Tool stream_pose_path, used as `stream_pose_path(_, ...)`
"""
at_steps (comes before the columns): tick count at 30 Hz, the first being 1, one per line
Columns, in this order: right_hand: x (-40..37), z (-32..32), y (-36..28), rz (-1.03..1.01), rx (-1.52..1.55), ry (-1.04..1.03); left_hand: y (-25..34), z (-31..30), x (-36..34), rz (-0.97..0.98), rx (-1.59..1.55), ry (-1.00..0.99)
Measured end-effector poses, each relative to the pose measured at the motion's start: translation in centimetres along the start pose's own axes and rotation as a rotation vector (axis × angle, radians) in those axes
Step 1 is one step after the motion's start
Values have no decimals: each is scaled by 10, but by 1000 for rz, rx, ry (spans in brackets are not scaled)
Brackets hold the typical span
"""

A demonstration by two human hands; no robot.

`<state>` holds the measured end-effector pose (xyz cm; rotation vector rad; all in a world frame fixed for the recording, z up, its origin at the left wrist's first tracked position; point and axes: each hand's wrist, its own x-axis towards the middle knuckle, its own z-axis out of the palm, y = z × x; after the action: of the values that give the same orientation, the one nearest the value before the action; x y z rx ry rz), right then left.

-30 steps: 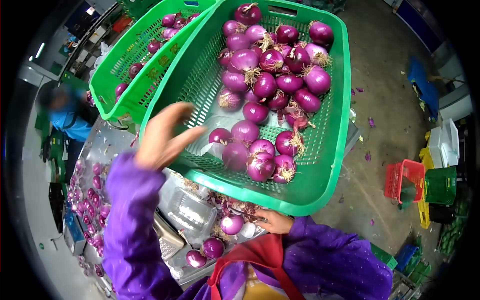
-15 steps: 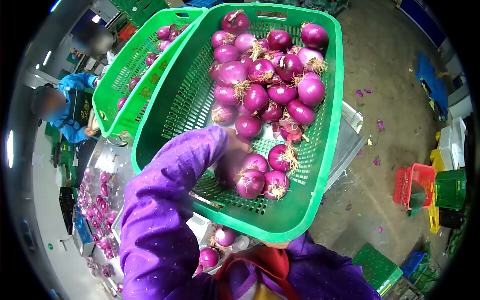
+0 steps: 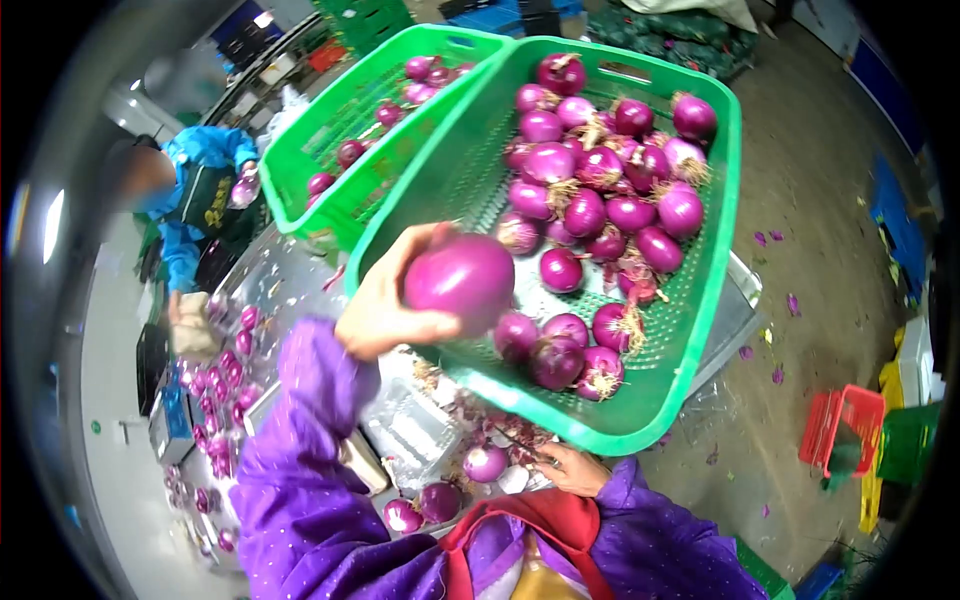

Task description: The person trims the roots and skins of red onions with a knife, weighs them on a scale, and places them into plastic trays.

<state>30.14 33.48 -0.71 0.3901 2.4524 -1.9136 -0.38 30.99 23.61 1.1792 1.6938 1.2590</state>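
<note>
My left hand (image 3: 388, 305) is wrapped round a large red onion (image 3: 460, 280), raised over the near left edge of the green crate (image 3: 735, 190). Many onions with dry roots lie in that crate, most at its far end. My right hand (image 3: 575, 470) is low, just below the crate's near rim, with fingers closed round something thin and dark that I cannot make out clearly. Beside it, an onion (image 3: 485, 462) rests among peelings. Two more onions (image 3: 440, 501) lie closer to my body.
A second green crate (image 3: 290, 180) with some onions stands at the left. Beyond the metal table (image 3: 265, 270) a co-worker in blue sleeves (image 3: 205, 145) holds an onion. Bagged onions (image 3: 215, 400) lie at the left. A red basket (image 3: 845, 430) is on the floor at the right.
My left hand has come up out of the crate with a large onion. My right hand now shows below the rim. The view has shifted, so the crates appear further right.
</note>
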Motion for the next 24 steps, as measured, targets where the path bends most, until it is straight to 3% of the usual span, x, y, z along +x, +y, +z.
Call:
stream_pose_path(1, 1, -2, -16, -111, 12, 103, -5, -5, -28, 93, -84, 40)
stream_pose_path(4, 7, 9, -33, -60, 138, 117, -32, 17, -113, 207, -567, 313)
stream_pose_path(7, 19, 19, -64, -110, 113, 210, -45, 55, -170, 48, -885, 554)
stream_pose_path(12, 39, 28, -135, -222, 242, 254, -106, 80, -218, -81, -1191, 701)
stream_pose_path(14, 56, 38, -149, -280, 277, 226, -109, 85, -225, -66, -1105, 695)
stream_pose_path(17, 78, 51, -164, -454, 85, 327, -110, 93, -232, 4, -872, 662)
stream_pose_path(24, 73, 62, -162, -526, 135, 410, -108, 83, -239, -122, -1005, 545)
